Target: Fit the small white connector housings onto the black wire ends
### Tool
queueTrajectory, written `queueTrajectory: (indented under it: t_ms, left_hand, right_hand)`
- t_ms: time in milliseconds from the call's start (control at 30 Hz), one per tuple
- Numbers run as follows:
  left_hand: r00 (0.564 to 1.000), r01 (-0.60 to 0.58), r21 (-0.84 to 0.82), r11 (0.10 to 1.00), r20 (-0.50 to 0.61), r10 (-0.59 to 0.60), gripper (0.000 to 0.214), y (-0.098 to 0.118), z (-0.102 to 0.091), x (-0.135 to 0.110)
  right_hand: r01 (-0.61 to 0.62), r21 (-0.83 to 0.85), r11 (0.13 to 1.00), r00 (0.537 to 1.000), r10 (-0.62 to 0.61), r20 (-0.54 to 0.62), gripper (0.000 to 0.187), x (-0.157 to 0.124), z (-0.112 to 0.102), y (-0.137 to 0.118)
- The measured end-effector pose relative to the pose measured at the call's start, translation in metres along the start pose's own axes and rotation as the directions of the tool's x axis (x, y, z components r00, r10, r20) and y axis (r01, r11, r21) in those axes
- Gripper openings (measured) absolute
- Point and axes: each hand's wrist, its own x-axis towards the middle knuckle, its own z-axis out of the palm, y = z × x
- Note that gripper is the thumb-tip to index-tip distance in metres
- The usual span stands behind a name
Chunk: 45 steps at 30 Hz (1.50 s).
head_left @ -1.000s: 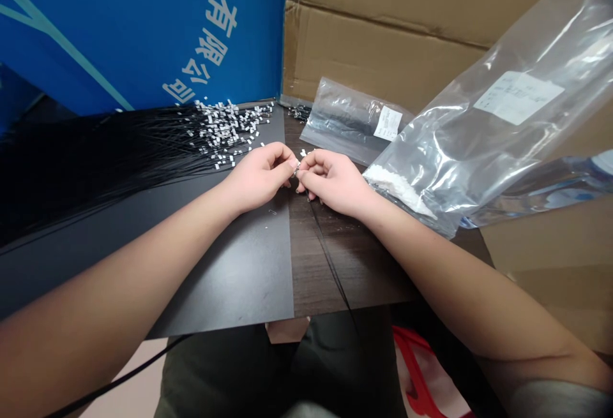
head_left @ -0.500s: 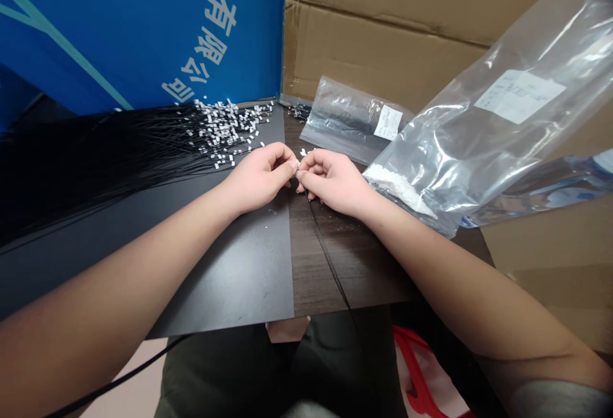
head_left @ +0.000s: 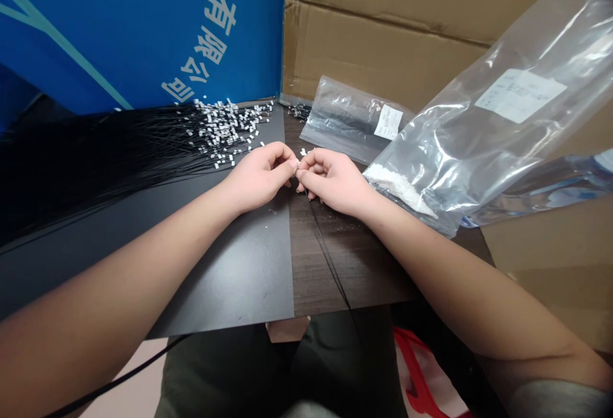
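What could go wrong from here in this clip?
The thin black wire trailing from between the left hand and right hand runs off the edge of the dark wood table, so it might snag and tug at the tiny pinched part. The mass of fine black wires with small white connectors could tangle if brushed. The clear plastic bag beside the right wrist might get knocked.
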Motion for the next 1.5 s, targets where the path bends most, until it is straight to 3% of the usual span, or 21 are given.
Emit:
queueTrajectory:
  t_ms: [1500]
  left_hand:
    - [1.0, -0.022, -0.007, 1.0, -0.002, 0.022, 0.017, -0.0004, 0.0009, 0.0006]
  right_hand:
    - [0.012, 0.007, 1.0, 1.0, -0.012, -0.008, 0.011, 0.0011, 0.0004, 0.0029]
